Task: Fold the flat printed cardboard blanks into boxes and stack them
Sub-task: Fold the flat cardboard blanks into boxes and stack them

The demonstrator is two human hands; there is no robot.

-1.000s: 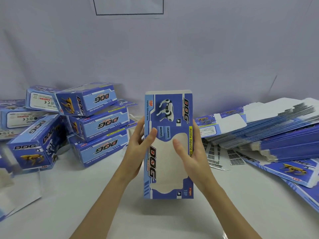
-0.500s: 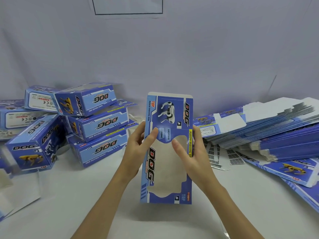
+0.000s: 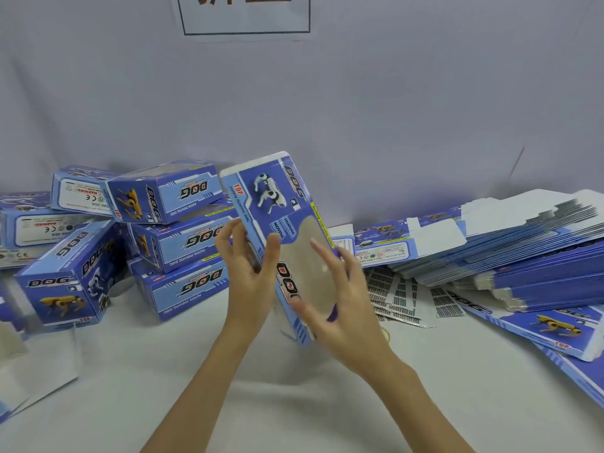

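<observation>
Two hands work the tilted blank (image 3: 277,220): left hand (image 3: 251,273) pinches its edge, right hand (image 3: 340,308) spread beside; person should squeeze edges to pop it square.

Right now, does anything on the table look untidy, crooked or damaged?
No damage shows. The folded boxes on the left are piled loosely, several tilted rather than squared up. The flat blanks on the right have slid into a fanned heap. The box in hand leans, held by the left hand; that is normal handling.
</observation>
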